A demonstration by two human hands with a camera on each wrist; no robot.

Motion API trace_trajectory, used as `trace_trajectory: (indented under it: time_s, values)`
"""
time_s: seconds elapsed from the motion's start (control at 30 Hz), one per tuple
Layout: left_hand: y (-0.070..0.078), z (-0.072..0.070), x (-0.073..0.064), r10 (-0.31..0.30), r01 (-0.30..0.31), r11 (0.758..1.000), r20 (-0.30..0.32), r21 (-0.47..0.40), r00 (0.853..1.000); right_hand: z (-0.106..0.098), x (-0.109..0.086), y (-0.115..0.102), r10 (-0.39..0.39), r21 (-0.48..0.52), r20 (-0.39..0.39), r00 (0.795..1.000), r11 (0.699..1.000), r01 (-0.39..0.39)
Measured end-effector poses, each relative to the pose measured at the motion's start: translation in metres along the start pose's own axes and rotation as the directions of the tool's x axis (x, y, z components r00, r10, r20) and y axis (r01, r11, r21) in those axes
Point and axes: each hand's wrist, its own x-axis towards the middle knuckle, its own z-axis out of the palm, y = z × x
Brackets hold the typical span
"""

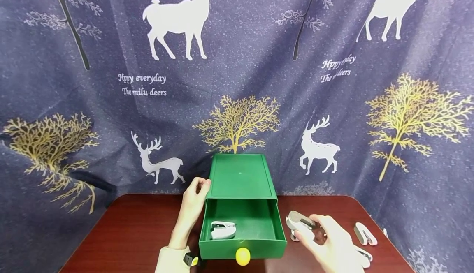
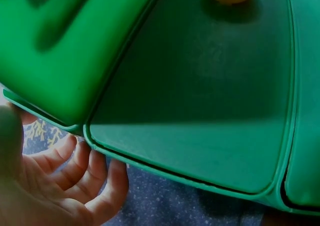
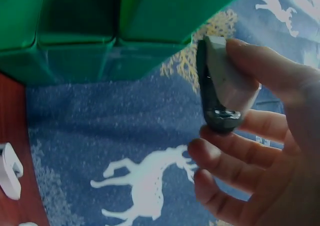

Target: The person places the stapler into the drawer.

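Observation:
A green drawer box [image 1: 240, 176] stands at the table's back, its drawer [image 1: 259, 249] pulled out toward me. Inside the drawer, at the left, lies a white stapler [image 1: 223, 232]. My left hand [image 1: 196, 197] rests its fingertips on the box's upper left edge; the left wrist view shows the bent fingers [image 2: 116, 186] against the side. To the right of the drawer, my right hand [image 1: 329, 242] grips a white-and-grey stapler [image 1: 300, 223] between thumb and fingers. Seen from the right wrist, this stapler [image 3: 230, 81] has a dark base.
Two more white staplers lie on the table's right side, one [image 1: 365, 234] beyond the right hand and one [image 1: 364, 256] partly hidden by it. A yellow ball knob [image 1: 242, 256] sticks out of the drawer front. Behind the red-brown table [image 1: 148, 232] hangs a deer-print cloth [image 1: 237, 75].

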Motion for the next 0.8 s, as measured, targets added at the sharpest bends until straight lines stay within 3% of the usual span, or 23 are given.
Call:
trace_trajectory:
  time_s: [0.17, 0.33, 0.57, 0.8]
  values:
    - [0.000, -0.001, 0.000, 0.013, -0.013, 1.000, 0.002, 0.008, 1.000, 0.005, 0.000, -0.014, 0.022, 0.037, -0.035, 0.999, 0.999, -0.020]
    - [0.000, 0.000, 0.001, 0.005, -0.005, 1.000, 0.004, 0.006, 1.000, 0.009, 0.001, -0.024, 0.059, 0.064, -0.010, 0.998, 0.996, -0.058]
    - [0.001, 0.001, 0.000, -0.003, 0.003, 1.000, 0.001, 0.008, 1.000, 0.015, -0.002, -0.039, -0.007, 0.135, 0.027, 1.000, 0.991, 0.003]
    - [0.001, -0.001, 0.001, -0.015, 0.015, 1.000, 0.000, 0.000, 1.000, 0.021, 0.001, -0.046, -0.078, 0.104, 0.038, 0.996, 0.992, 0.074]
